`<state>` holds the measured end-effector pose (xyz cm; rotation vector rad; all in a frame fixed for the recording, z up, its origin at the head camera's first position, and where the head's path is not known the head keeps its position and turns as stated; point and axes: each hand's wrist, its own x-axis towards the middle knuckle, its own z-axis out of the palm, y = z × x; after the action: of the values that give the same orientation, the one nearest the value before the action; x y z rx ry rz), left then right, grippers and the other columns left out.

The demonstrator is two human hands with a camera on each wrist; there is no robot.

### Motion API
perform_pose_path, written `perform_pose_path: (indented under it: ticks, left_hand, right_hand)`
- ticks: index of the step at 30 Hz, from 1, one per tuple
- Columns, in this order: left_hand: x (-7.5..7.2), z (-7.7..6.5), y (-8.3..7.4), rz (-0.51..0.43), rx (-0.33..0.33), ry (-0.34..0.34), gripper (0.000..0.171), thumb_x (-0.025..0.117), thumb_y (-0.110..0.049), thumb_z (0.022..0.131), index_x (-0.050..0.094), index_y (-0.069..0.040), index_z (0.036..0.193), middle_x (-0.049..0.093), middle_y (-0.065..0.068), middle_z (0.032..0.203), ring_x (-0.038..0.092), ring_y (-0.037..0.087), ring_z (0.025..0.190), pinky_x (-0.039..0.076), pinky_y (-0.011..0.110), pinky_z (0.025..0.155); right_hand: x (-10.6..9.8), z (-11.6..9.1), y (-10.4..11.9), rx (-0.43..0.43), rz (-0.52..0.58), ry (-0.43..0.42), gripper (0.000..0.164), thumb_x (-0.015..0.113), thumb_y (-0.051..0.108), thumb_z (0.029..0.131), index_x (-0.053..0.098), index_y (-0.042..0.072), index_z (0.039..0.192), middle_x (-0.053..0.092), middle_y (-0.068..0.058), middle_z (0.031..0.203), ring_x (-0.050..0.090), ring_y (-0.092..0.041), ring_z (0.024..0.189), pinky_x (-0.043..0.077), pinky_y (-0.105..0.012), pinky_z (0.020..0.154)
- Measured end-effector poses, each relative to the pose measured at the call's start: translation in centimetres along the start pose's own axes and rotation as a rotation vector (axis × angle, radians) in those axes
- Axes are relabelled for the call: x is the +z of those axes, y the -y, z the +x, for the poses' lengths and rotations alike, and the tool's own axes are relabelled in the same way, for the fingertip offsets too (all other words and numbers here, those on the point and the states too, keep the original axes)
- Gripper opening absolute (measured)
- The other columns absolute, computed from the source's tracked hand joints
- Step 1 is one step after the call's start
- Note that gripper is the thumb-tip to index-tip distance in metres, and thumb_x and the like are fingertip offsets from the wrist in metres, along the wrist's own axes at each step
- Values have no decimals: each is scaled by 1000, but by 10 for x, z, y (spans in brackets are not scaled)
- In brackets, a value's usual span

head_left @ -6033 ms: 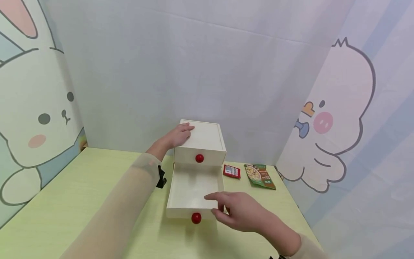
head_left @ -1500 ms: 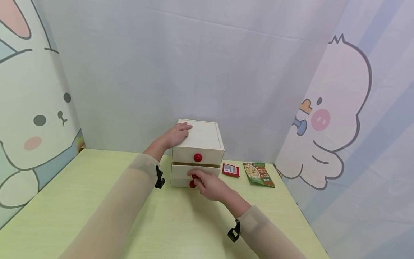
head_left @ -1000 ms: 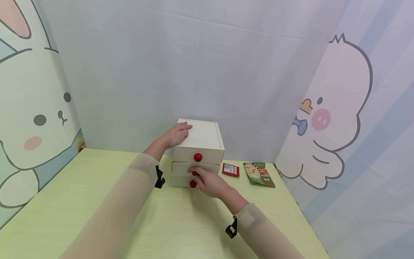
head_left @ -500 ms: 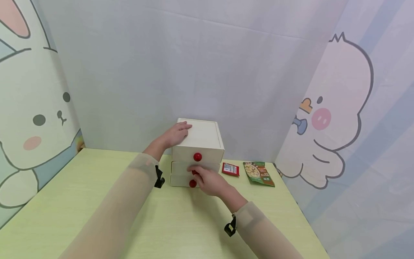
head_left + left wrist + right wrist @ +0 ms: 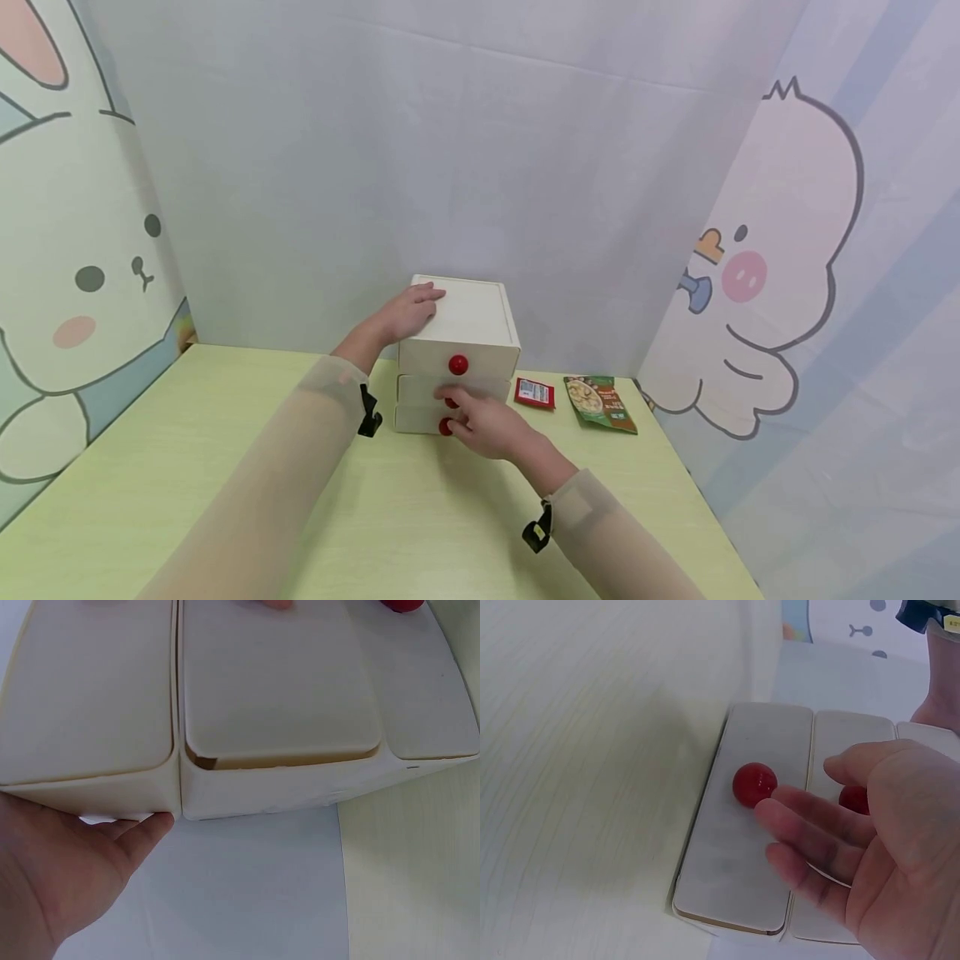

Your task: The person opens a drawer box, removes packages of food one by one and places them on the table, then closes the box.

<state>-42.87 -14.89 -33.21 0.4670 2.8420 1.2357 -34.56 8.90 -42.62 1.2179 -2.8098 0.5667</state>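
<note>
A white three-drawer cabinet [image 5: 480,310] stands on the table, its drawer fronts stacked and each bearing a red knob. My left hand [image 5: 411,313] rests on the cabinet's upper left edge; in the left wrist view its fingers [image 5: 150,834] lie against the side of the top tier. Before the middle drawer front [image 5: 417,390] is my right hand [image 5: 491,427], thumb and fingers apart. The middle knob [image 5: 853,799] shows partly behind that hand. Close to the fingertips sits the bottom knob [image 5: 754,785]. A narrow gap edges the middle drawer front [image 5: 281,682] in the left wrist view.
Right of the cabinet lie a small red packet [image 5: 535,393] and a green-brown food pouch [image 5: 600,403]. Behind the pale yellow table [image 5: 405,533] hangs a grey curtain [image 5: 480,150], with cartoon-printed sheets at both sides.
The middle drawer, pulled far out six seconds ago, has gone back into the cabinet under my right hand. The right thumb has since moved down from its knob. My left hand has stayed put.
</note>
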Motion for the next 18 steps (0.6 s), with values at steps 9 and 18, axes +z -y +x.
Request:
perform_pose_path:
  ticks: [9,18]
  left_hand:
    - [0,-1,0,2,-3,-7,62,31,-30,113,42,-12,170,19,11,185,10,38,173,13,61,139]
    - [0,-4,-2,14,11,-5,62,29,-30,113,41,-11,171,18,13,185,9,40,173,12,62,139]
  right_hand:
    - [4,-3,0,17,-79,164,48,66,16,108,62,21,155,76,1,99,63,-8,76,53,-21,71]
    - [20,0,-12,97,-83,215,47,68,18,106,64,22,152,76,5,104,64,-5,85,55,-22,78]
